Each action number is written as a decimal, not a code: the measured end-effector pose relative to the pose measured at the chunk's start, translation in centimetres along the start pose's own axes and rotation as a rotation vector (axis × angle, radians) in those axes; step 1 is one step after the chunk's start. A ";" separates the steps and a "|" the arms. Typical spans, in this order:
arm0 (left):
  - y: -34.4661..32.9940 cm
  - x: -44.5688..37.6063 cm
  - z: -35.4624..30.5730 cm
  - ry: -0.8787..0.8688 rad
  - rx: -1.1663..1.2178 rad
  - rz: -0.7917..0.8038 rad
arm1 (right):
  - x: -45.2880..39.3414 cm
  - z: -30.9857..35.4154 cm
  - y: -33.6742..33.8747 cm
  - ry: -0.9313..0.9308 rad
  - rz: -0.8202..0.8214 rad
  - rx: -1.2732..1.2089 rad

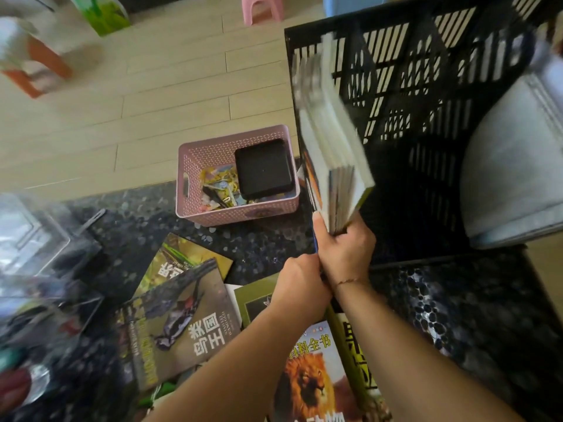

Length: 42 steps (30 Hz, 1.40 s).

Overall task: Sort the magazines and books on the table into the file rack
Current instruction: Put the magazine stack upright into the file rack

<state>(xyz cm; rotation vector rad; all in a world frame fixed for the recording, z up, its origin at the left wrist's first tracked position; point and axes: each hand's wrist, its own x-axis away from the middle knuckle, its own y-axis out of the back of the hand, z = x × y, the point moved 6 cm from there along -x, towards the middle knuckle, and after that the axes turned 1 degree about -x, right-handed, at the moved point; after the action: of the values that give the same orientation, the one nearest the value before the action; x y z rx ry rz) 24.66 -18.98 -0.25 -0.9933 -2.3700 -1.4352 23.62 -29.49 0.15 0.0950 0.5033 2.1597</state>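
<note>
A stack of several books [332,141] stands on edge, leaning against the left end of the black slatted file rack [426,95]. My right hand [344,251] grips the stack's near bottom corner. My left hand [300,284] presses against the same corner just below and to the left. More books lie flat on the dark speckled table [457,300]: a woodpecker magazine [179,324], a green-and-yellow one [182,257] under it, a lion book [313,379], and a yellow-spined one [356,357] under my right forearm.
A pink basket [198,184] holding a black tray and small trinkets sits just left of the rack. Blurred clear plastic items crowd the table's left side. A grey cushioned chair [511,166] stands right of the rack. Stools rest on the wooden floor beyond.
</note>
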 end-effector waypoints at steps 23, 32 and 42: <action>10.4 0.8 -4.8 -0.216 -0.026 -0.269 | -2.0 -1.6 -1.0 0.082 0.840 0.360; 11.1 1.3 -6.2 -0.370 -0.195 -0.332 | -2.1 -1.5 -0.9 -0.095 0.859 0.454; 10.9 0.8 -5.8 -0.476 -0.245 -0.414 | -1.2 -1.2 -1.2 -0.096 0.707 0.365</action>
<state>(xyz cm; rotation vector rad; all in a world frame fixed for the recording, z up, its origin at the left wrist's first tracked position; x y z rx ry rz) 29.99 -20.23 10.91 -1.0372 -2.9289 -1.8408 24.94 -30.16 -1.31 0.6592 0.9034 2.6930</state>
